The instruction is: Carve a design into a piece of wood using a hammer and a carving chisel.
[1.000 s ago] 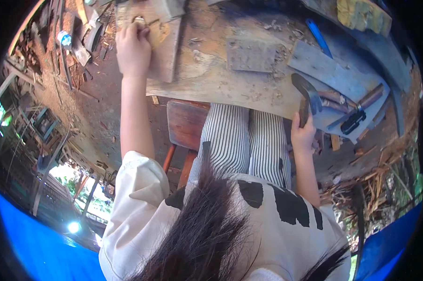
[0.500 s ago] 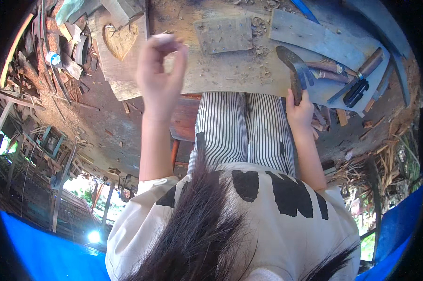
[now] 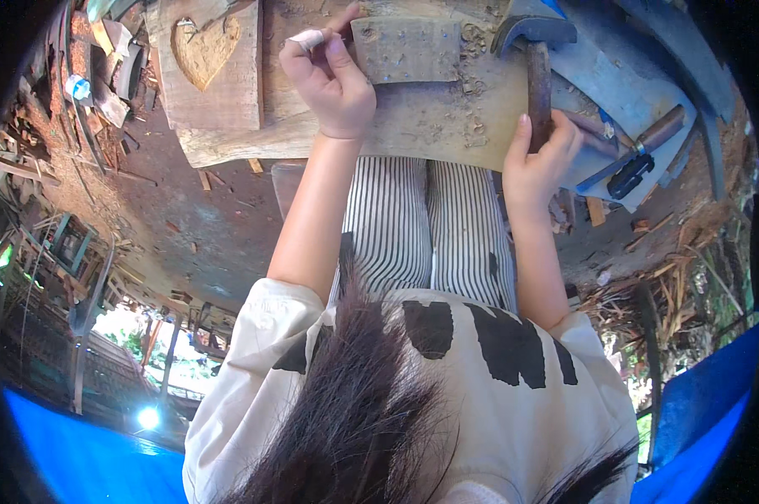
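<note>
The wooden tabletop [image 3: 430, 118] runs beneath my left hand [image 3: 333, 88] and my right hand [image 3: 547, 164]. To the left of my left hand lies a thick board [image 3: 224, 105] with a heart-shaped hollow [image 3: 203, 55] in it. Off to the right, beyond my right hand, a greyish plank [image 3: 623, 84] lies at a slant. A smaller wooden piece [image 3: 409, 55] sits ahead, between my hands, its edge just beside my left fingertips; I can't tell whether they touch it. My right hand is wrapped around the handle of a hammer [image 3: 540, 84], its dark head pointing away from me. My left hand has its fingers loosely bent, and I can't tell whether they pinch anything. Right of my right hand is a black clip-like thing [image 3: 630, 176]. Curled shavings [image 3: 476, 88] lie ahead of it, leftward, and a pale wrap [image 3: 310, 39] circles one left finger
</note>
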A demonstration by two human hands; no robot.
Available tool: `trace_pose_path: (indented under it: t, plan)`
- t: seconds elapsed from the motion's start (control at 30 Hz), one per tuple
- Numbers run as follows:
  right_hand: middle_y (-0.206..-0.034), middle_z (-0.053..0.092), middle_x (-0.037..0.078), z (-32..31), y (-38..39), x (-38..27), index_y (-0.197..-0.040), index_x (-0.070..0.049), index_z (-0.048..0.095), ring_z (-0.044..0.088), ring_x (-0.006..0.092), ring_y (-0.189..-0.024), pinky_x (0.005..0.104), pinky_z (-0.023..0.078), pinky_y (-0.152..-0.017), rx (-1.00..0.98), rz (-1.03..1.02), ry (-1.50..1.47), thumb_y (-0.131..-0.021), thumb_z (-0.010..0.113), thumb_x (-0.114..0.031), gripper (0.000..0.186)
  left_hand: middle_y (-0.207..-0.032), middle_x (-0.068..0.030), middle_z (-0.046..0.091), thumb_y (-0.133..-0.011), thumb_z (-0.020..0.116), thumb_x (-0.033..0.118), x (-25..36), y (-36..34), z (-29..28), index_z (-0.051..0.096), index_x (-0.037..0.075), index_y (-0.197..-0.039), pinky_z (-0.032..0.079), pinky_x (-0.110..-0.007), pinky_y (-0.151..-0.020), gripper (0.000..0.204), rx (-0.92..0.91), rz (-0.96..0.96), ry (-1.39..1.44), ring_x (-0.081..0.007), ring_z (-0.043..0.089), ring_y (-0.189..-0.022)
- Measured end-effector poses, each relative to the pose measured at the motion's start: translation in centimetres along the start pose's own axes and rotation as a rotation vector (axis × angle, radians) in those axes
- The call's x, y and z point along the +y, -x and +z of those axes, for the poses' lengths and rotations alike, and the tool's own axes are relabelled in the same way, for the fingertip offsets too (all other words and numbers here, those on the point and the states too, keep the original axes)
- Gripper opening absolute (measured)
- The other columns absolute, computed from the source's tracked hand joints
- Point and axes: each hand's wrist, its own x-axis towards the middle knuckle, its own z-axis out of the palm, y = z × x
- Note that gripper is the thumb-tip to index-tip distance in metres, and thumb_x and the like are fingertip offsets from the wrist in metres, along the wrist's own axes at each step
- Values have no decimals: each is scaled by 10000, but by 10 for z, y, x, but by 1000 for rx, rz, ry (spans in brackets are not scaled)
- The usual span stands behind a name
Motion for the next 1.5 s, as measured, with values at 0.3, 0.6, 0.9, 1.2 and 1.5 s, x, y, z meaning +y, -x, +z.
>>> trace_pose_path:
  t: [0.3,0.6,0.9,1.2,1.5]
  plan:
    - [-1222,439,178,19,-43,-111,-1236,20,425,472,323,-1126,420,401,-963,-163,-491,-74,-802,777,-186,595,-1040,-117,527,-1002,350,17,1,8,-1,349,22,-1080,472,-292,-851,78,-37,-11,-137,-181,557,-960]
    - [-1320,434,268,34,-52,-132,-1359,-6,339,458,384,-1231,460,381,-1052,-280,-295,-184,-693,766,-69,794,-1056,-144,535,-1018,319,23,3,8,5,363,15,-1060,470,-293,-881,61,46,-51,42,-206,575,-977]
    - [-1096,602,251,43,-54,-125,-1339,-23,248,630,345,-1054,393,496,-940,-211,-246,-273,-674,774,-50,848,-965,-127,520,-986,372,-21,5,4,-3,393,16,-1018,451,-286,-817,54,27,25,-107,-220,589,-941]
    - [-1116,580,273,48,-50,-115,-1242,-27,281,626,336,-1074,376,487,-939,-191,-233,-299,-683,767,-29,741,-962,-123,536,-979,393,-26,4,5,-1,406,24,-1013,429,-275,-797,61,37,18,-89,-195,576,-912]
    - [-1291,434,191,9,-52,-76,-1286,-26,272,460,282,-1218,391,428,-1017,-56,-441,-329,-738,835,-102,789,-1049,-154,613,-922,585,-38,16,9,-11,380,27,-1154,469,-310,-933,316,81,-94,125,-208,613,-1046]
